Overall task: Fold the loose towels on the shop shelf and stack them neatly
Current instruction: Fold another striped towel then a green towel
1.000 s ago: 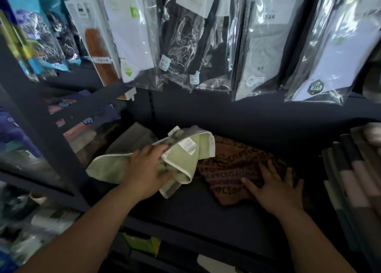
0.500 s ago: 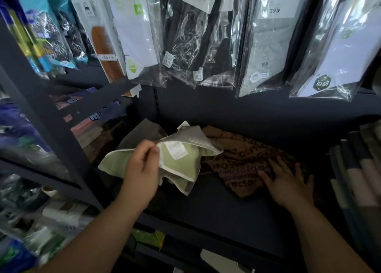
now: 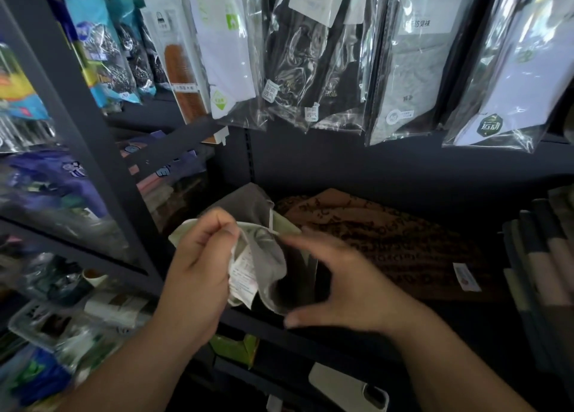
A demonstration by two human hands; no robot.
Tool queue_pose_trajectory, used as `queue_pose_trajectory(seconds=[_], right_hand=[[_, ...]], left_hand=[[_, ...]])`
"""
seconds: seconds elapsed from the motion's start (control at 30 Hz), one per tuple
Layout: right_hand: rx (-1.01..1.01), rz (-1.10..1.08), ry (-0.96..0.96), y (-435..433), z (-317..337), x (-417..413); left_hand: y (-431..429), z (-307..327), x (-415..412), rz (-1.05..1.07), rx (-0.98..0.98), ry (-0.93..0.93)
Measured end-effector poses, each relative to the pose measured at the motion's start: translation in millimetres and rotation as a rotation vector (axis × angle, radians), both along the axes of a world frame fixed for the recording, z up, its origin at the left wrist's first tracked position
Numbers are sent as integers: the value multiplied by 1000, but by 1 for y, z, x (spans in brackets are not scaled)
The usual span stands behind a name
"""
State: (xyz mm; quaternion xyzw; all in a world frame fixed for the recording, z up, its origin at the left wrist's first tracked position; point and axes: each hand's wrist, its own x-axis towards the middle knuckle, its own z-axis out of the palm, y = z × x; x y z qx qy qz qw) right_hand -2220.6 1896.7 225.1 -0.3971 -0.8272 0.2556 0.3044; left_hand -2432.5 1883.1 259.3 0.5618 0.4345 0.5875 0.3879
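Observation:
My left hand (image 3: pixel 198 268) grips a bunched green-and-grey towel (image 3: pixel 264 256) with a white label, lifted above the dark shelf (image 3: pixel 310 327). My right hand (image 3: pixel 344 287) hovers just right of the towel, fingers spread and blurred, thumb low near its hanging edge. Whether it touches the cloth I cannot tell. A brown patterned towel (image 3: pixel 388 243) lies flat on the shelf behind and to the right, with a small tag near its right corner. A grey towel (image 3: pixel 245 203) lies behind my left hand.
Bagged socks (image 3: pixel 413 60) hang on hooks above the shelf. A stack of folded striped towels (image 3: pixel 546 256) stands at the right edge. A dark upright post (image 3: pixel 93 150) and packed goods fill the left. Lower shelves hold more packets.
My left hand has lifted the green towel off the shelf toward me and bunched it. My right hand left the brown towel and swung left to the green one.

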Motion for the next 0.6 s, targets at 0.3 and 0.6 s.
queue_pose_trajectory(seconds=[0.3, 0.6], right_hand=[[77, -155, 357, -12, 14, -45], [-147, -379, 793, 1, 62, -22]], left_hand=[[-3, -6, -6, -258, 172, 149], [24, -50, -1, 97, 119, 450]])
